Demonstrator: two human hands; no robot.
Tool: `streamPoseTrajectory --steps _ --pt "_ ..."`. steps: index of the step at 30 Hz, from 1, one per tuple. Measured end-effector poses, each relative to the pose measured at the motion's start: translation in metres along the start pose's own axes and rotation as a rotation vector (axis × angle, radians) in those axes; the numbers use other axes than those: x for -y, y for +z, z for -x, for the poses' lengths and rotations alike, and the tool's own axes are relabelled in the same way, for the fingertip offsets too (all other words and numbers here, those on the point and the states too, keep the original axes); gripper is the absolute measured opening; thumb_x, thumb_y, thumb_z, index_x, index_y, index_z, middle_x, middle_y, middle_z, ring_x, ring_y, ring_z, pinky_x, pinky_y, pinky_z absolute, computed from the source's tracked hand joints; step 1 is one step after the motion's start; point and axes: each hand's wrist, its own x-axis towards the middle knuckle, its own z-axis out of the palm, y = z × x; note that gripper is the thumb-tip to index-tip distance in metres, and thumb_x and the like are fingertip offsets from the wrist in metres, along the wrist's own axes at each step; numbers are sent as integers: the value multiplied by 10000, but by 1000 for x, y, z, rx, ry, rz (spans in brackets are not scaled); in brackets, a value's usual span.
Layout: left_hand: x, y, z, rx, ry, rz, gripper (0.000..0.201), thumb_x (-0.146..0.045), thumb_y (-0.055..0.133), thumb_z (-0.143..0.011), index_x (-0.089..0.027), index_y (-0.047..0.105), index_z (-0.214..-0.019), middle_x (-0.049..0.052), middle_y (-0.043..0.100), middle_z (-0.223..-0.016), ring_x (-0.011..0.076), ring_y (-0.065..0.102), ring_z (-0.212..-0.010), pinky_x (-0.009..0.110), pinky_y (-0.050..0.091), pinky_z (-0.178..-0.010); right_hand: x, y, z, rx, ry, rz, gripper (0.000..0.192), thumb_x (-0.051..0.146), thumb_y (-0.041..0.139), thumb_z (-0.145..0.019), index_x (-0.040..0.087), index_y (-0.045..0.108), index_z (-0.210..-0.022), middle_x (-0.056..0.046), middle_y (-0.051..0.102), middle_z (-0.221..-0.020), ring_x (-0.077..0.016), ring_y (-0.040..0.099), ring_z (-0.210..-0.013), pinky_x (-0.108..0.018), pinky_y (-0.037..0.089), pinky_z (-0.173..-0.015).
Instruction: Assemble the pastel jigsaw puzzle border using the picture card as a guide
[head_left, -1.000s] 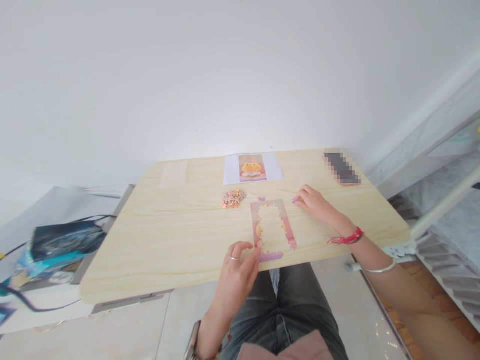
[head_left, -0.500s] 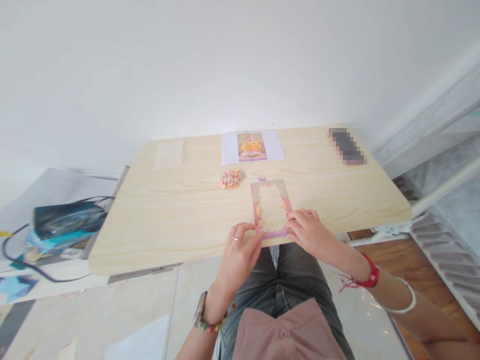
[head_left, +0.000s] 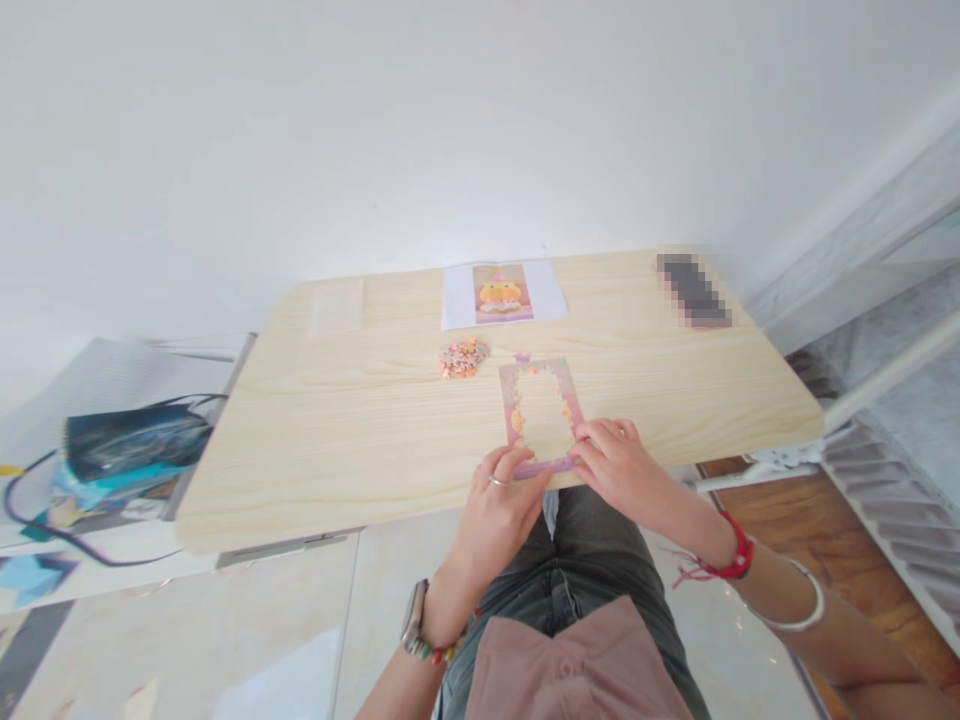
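A partly built jigsaw frame [head_left: 517, 413], pink and purple with an unfilled middle, lies on the light wooden table [head_left: 352, 430] near its front edge. My left hand [head_left: 501, 505] rests at the frame's lower left corner, fingertips touching the bottom border. My right hand [head_left: 619, 462] presses on the lower right corner of the frame. Whether either hand pinches a piece cannot be told. A small heap of loose puzzle pieces [head_left: 463, 357] sits left of the frame's top. One stray piece [head_left: 523, 356] lies just above the frame.
A reference picture on white paper [head_left: 502, 293] lies at the table's back edge, a pale sheet [head_left: 337, 307] to its left and a blurred dark object [head_left: 692, 290] at the back right. A dark bag with cables [head_left: 127, 445] sits left of the table. A white rail [head_left: 885, 375] runs on the right.
My right hand came from the frame's upper right down to its lower right corner. My left hand shifted slightly right along the bottom border. The view dropped, so the table sits higher in frame.
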Motion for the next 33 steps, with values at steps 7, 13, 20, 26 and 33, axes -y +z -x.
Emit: streamPoseTrajectory --steps 7,13,20,26,33 --pt "1 2 1 10 -9 -13 223 -142 505 -820 -224 622 -992 102 473 -1148 262 406 -1094 444 461 -849 2 -4 -2 10 -5 -6 156 197 475 -869 153 598 -785 -85 565 -919 -202 479 -889 -362 281 -813" --pt "2 2 2 -1 -5 1 252 -122 495 -820 -209 604 -1031 111 466 -1151 261 407 -1088 441 462 -847 4 -6 -3 -15 1 -27 133 181 513 -849 154 613 -764 -73 573 -887 -195 481 -874 -353 278 -809" --pt "6 0 4 -26 -26 -1 240 -118 497 -823 -190 586 -1034 112 465 -1159 255 409 -1089 438 456 -866 3 -3 -3 -5 -2 -25 95 185 553 -828 166 613 -757 -59 574 -866 -193 479 -860 -347 278 -785" --pt "12 0 6 -83 -62 -43 266 -116 508 -819 -182 555 -1073 113 476 -1127 253 423 -1068 438 462 -859 2 -6 -4 -65 -3 -67 81 188 578 -813 167 617 -746 -45 588 -853 -182 496 -846 -348 277 -792" --pt "25 -2 9 -89 -56 -86 286 -158 521 -826 -214 545 -1105 100 462 -1130 253 432 -1063 436 482 -850 -32 -28 -50 -63 34 -129 161 189 499 -855 169 630 -763 -46 580 -849 -170 513 -854 -329 307 -785"
